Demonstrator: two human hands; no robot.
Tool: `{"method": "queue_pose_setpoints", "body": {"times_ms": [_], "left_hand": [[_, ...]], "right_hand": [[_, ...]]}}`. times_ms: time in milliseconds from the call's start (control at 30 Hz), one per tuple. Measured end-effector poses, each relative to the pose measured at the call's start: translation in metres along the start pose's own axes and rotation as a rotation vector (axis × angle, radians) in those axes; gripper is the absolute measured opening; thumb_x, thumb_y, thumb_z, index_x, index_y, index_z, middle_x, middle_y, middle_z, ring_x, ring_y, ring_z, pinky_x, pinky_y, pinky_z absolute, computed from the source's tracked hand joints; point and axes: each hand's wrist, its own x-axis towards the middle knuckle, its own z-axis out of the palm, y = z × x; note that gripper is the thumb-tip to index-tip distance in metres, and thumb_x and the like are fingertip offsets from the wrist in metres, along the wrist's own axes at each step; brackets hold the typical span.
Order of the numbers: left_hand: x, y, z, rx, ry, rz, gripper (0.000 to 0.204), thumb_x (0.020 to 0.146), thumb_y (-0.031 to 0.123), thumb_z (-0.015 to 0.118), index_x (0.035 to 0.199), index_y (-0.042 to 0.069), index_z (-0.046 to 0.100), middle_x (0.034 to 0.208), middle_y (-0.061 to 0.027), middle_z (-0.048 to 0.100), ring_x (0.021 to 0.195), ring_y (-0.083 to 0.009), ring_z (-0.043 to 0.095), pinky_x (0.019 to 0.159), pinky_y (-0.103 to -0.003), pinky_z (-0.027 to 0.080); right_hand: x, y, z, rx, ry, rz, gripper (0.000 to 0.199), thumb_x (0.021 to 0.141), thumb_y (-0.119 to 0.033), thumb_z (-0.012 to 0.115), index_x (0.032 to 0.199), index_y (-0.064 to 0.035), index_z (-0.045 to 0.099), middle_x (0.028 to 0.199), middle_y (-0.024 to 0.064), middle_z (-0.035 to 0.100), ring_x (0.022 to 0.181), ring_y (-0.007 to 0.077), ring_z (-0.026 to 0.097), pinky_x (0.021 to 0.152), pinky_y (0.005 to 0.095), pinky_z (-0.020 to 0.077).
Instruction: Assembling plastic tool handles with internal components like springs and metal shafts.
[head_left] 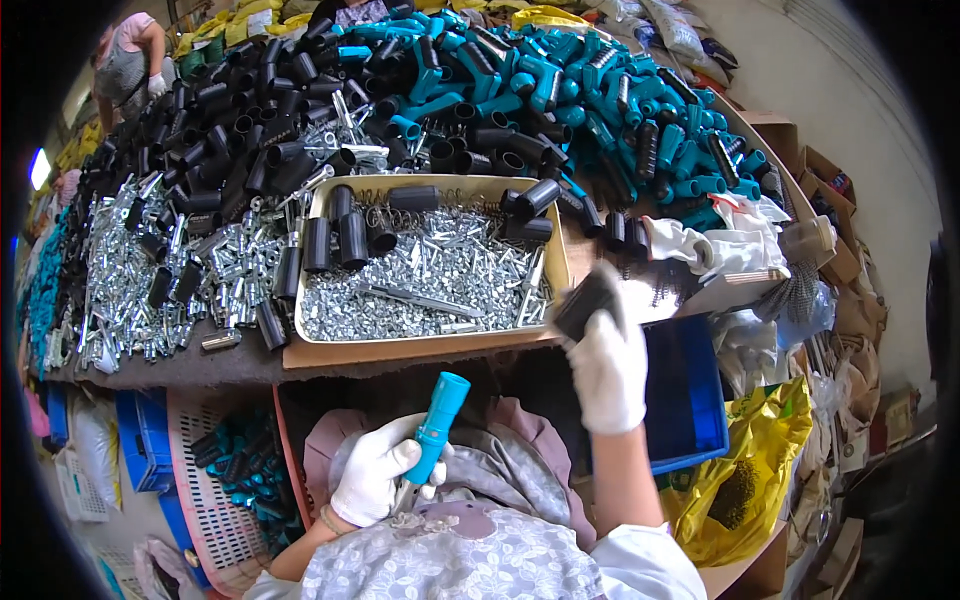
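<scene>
The left hand, gloved white, is closed round a teal tube, held upright just below the tray, over the lap; the right hand, also gloved, is raised at the tray's right corner and grips a black part, blurred, probably a cap or sleeve; the tray holds silver screws, springs and black sleeves; behind the tray lie black tubes and teal handles; right of it, a blue bin; left of it, metal parts.
</scene>
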Motion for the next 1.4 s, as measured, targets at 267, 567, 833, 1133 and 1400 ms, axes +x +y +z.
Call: {"method": "queue_pose_setpoints", "body": {"times_ms": [267, 567, 833, 1133, 1400], "left_hand": [[0.002, 0.006, 0.008, 0.113, -0.067, -0.095, 0.065, 0.097, 0.030, 0.065, 0.140, -0.013, 0.041, 0.108, -0.0153, 0.063, 0.088, -0.0204, 0.068, 0.068, -0.028, 0.058], [-0.002, 0.001, 0.006, 0.094, -0.045, -0.086, 0.058, 0.100, 0.029, 0.061, 0.139, -0.011, 0.045, 0.101, -0.0120, 0.064, 0.084, -0.0161, 0.065, 0.069, -0.027, 0.056], [-0.004, 0.006, 0.011, 0.010, -0.071, -0.033, 0.068, 0.097, 0.044, 0.064, 0.139, -0.007, 0.045, 0.093, -0.0098, 0.062, 0.070, -0.0120, 0.059, 0.054, -0.024, 0.048], [-0.004, 0.007, 0.006, 0.729, -0.056, 0.078, 0.069, 0.090, 0.045, 0.073, 0.134, -0.005, 0.054, 0.077, -0.0062, 0.066, 0.065, -0.0080, 0.061, 0.063, -0.027, 0.052], [0.006, -0.007, 0.005, 0.631, -0.090, 0.018, 0.068, 0.091, 0.045, 0.073, 0.135, -0.004, 0.055, 0.078, -0.0050, 0.067, 0.067, -0.0068, 0.061, 0.063, -0.026, 0.052]], "right_hand": [[-0.053, 0.039, 0.028, 0.511, -0.257, 0.284, 0.085, 0.089, -0.031, 0.074, 0.155, -0.0069, 0.025, 0.133, 0.0213, 0.055, 0.116, 0.0372, 0.060, 0.102, 0.0523, 0.0481], [-0.065, 0.052, 0.047, 0.411, -0.299, 0.326, 0.095, 0.089, -0.041, 0.074, 0.157, -0.0117, 0.015, 0.128, 0.0226, 0.057, 0.112, 0.0353, 0.064, 0.098, 0.0516, 0.0519], [-0.077, 0.038, 0.044, -0.223, -0.533, 0.181, 0.057, 0.092, -0.025, 0.068, 0.139, -0.0018, 0.047, 0.128, 0.0161, 0.060, 0.113, 0.0231, 0.061, 0.099, 0.0367, 0.0490], [-0.008, -0.028, 0.006, -0.805, -0.714, -0.438, 0.026, 0.085, -0.021, 0.071, 0.103, -0.0037, 0.072, 0.100, 0.0140, 0.070, 0.093, 0.0309, 0.067, 0.085, 0.0382, 0.0527], [0.096, 0.005, -0.089, -1.317, 0.077, -0.749, 0.007, 0.084, -0.010, 0.068, 0.090, -0.0060, 0.071, 0.086, 0.0134, 0.068, 0.080, 0.0337, 0.066, 0.072, 0.0390, 0.0531]]}}
